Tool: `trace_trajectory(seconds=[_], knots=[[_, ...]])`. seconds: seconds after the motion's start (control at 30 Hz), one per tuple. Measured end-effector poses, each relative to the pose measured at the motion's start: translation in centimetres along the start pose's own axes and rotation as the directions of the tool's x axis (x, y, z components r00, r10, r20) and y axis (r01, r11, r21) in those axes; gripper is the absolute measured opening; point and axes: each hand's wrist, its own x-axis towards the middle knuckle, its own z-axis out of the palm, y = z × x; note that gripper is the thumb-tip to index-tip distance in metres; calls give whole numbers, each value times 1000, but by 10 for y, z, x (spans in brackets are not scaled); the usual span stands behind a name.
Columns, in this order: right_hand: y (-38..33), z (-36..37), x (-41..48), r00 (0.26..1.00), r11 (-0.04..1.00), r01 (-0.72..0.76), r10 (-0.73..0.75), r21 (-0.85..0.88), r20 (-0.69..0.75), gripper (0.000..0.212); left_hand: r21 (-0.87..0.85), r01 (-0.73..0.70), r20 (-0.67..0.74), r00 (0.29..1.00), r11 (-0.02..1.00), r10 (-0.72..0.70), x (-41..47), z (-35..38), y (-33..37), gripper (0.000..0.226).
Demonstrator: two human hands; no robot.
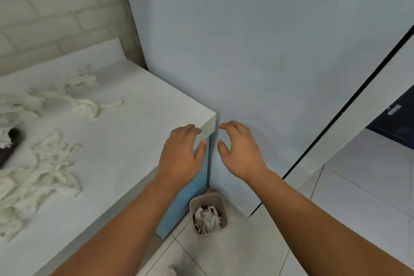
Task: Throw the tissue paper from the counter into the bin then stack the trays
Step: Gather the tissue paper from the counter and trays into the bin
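Broadly, the pale counter (125, 141) runs from lower left to its far right corner. Shredded tissue paper lies loose on its left part. The near heap (42, 170) stretches lengthwise along the counter, and the far clump (87, 103) trails a strand rightward. Both bare forearms reach forward, palms down. The left hand (181, 154) is over the counter's corner, and the right hand (242, 150) is just past it, before the wall. Both are empty, with fingers loosely curled. Below them the small bin (220, 206) stands upright on the floor tiles, and crumpled tissue (206, 217) lies inside it.
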Motion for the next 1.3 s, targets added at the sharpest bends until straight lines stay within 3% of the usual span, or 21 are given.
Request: trace_trajectory(seconds=[0.3, 0.67, 0.97, 1.13, 1.3], knots=[[-85, 34, 39, 974, 984, 162, -172, 77, 148, 52, 126, 167, -75, 985, 978, -158, 0, -83, -64, 55], [-181, 149, 135, 910, 961, 276, -273, 34, 314, 46, 164, 253, -139, 963, 954, -231, 30, -142, -219, 45], [-232, 251, 208, 924, 982, 188, -172, -14, 341, 45, 214, 273, -65, 962, 938, -265, 56, -155, -336, 40], [-248, 289, 233, 924, 981, 167, -119, -102, 362, 61, 205, 296, -35, 955, 933, -296, 66, -151, -368, 43], [-250, 310, 249, 938, 978, 147, -90, -150, 334, 27, 157, 293, -58, 956, 943, -288, 72, -153, -384, 44]])
